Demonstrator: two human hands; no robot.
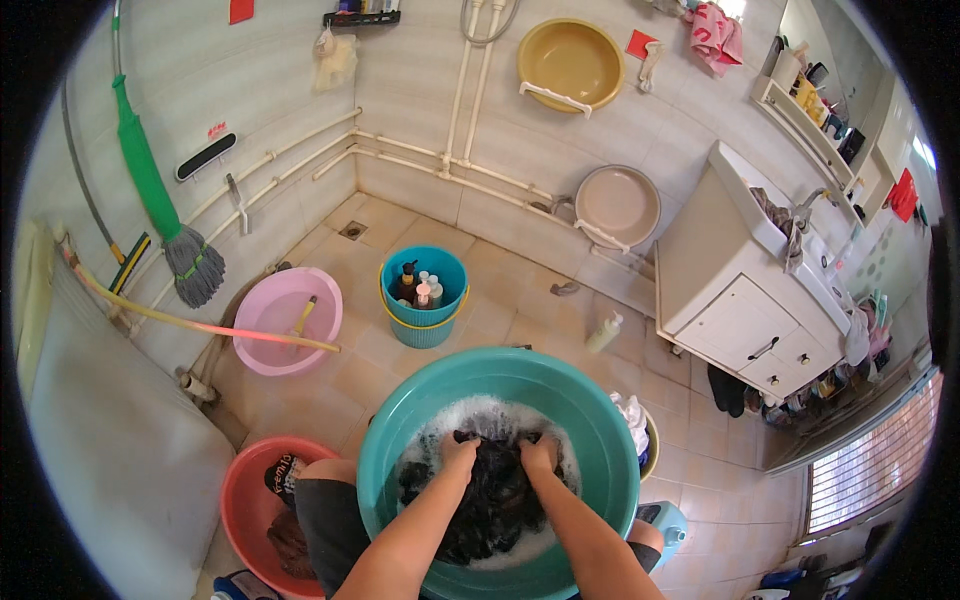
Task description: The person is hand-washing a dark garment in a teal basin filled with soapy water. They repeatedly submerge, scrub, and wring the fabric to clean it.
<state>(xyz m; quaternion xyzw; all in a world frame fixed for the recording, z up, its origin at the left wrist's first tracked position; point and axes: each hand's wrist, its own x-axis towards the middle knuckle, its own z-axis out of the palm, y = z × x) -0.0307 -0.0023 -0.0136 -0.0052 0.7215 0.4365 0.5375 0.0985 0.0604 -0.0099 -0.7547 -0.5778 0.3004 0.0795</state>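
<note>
A large teal basin [382, 440] stands between my knees, with white suds [480, 411] floating on the water in it. A soaked black garment [487, 505] lies bunched in the middle of the foam. My left hand [459, 457] is closed on its upper left part, thumb on top. Opposite it, my right hand [540, 456] grips the garment's upper right part. The two hands are a short distance apart, with dark fabric between them. Some fingertips are hidden by the cloth. What kind of garment it is, I cannot tell.
Left of my leg sits a coral basin [238, 490] with dark clothes. Beyond are a pink basin [258, 345] with a brush, a hose [200, 316] reaching over it, and a blue bucket [420, 328] of bottles. A white bottle [605, 333] and a teal jug [668, 526] stand rightward.
</note>
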